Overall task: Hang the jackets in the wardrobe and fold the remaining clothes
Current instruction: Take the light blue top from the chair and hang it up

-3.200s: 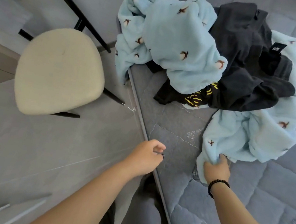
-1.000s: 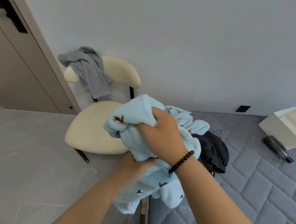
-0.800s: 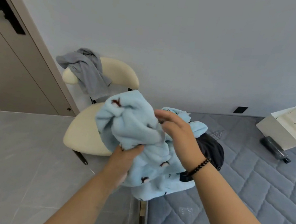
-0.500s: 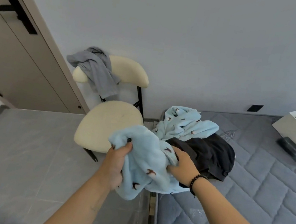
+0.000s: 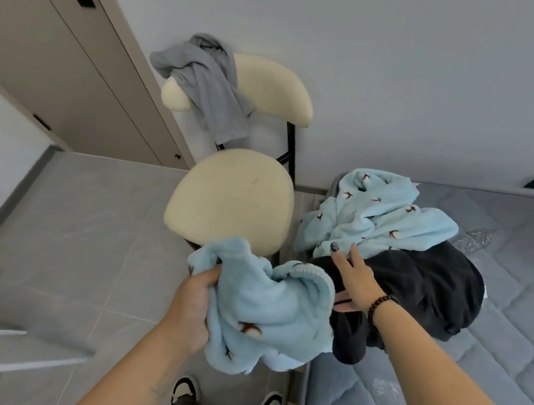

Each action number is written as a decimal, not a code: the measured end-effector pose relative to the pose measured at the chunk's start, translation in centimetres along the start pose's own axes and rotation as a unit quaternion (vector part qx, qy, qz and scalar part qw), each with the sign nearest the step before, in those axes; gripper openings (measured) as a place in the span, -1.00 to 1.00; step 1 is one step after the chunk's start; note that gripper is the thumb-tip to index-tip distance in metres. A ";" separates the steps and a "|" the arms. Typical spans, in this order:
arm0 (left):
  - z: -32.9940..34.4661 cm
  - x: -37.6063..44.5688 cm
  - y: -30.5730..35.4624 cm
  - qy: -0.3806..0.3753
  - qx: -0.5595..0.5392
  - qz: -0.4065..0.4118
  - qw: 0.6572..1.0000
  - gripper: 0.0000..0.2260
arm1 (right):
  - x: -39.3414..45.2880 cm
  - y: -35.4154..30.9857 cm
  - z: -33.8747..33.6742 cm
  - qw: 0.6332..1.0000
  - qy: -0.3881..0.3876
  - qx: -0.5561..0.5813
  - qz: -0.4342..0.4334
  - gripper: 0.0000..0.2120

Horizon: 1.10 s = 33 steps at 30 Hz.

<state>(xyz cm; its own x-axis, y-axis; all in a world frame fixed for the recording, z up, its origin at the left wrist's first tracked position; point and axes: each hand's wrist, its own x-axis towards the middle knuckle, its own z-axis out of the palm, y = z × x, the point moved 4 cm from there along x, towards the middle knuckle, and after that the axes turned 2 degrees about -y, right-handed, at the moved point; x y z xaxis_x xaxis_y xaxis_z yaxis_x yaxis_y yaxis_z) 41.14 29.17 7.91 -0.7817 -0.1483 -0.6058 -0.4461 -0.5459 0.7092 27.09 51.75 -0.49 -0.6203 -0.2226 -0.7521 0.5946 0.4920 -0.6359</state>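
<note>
One view, head camera, looking down over both forearms.

Item 1: light blue fleece garment (image 5: 263,309), printed with small dark birds. Bunched, held in the air over the floor at the edge of the bed (image 5: 498,341), in front of the chair. The left hand (image 5: 192,312) grips a fistful of its left side, fingers curled into the pile. Judged soft, thick, light and limp; not slippery, not fragile. It will sag wherever unsupported, so best taken at a hem, cuff or waistband with both hands and shaken flat.

Item 2: second light blue fleece piece (image 5: 381,219), same print, lying crumpled on the bed against the wall, partly over item 3.

Item 3: dark grey garment (image 5: 426,288), heaped on the bed; type cannot be told. The right hand (image 5: 356,281), beaded bracelet at the wrist, lies spread on its near edge with fingers straight, holding nothing. Fabric looks heavier and floppy; collar or shoulders are the likely hold once found.

Item 4: grey garment (image 5: 206,85), draped over the backrest of the cream chair (image 5: 235,197). Seat otherwise bare.

Item 5: tan door (image 5: 47,41) with black handle, upper left.
</note>
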 end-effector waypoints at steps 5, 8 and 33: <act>-1.0 0.7 0.3 0.047 0.001 0.021 0.999 -0.72 | 3.7 2.5 2.7 0.917 -0.006 -0.399 0.014 -0.37; -1.6 0.9 1.2 0.073 -0.034 0.041 0.996 -0.70 | 4.2 2.8 1.5 0.900 0.066 -0.432 -0.010 -0.75; 8.7 -1.9 10.6 0.038 -0.139 0.061 0.988 -0.58 | -5.4 -5.8 0.4 0.918 -0.018 -0.348 -0.189 -0.15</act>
<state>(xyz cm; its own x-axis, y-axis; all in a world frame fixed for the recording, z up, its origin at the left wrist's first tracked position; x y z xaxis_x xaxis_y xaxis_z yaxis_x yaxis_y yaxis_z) 34.14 30.82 19.65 -0.7819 -0.2827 -0.5557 -0.2063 -0.7237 0.6585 27.22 49.73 7.24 -0.6900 -0.5101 -0.5135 -0.1388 0.7895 -0.5978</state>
